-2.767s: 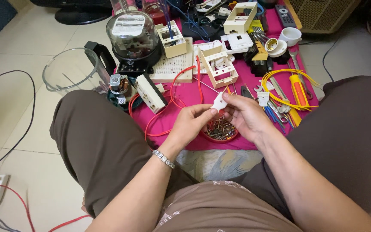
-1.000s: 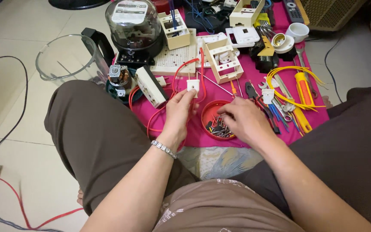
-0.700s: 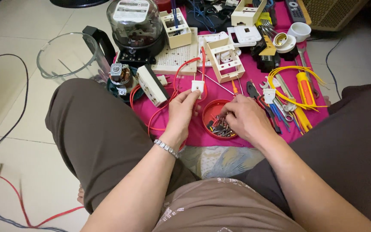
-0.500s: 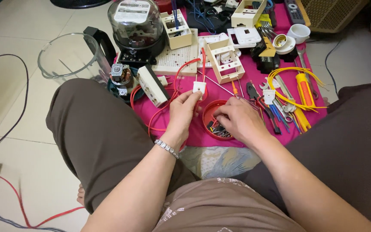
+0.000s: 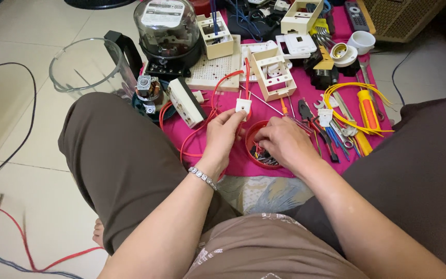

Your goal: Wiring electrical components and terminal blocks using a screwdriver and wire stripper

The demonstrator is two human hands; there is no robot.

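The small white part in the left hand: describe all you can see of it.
The small white part is a squarish, plastic-looking block with a dark mark on its face. The left hand pinches its lower edge, holding it upright above the pink cloth, beside the red bowl. Red wire runs up to it; the join is unclear.
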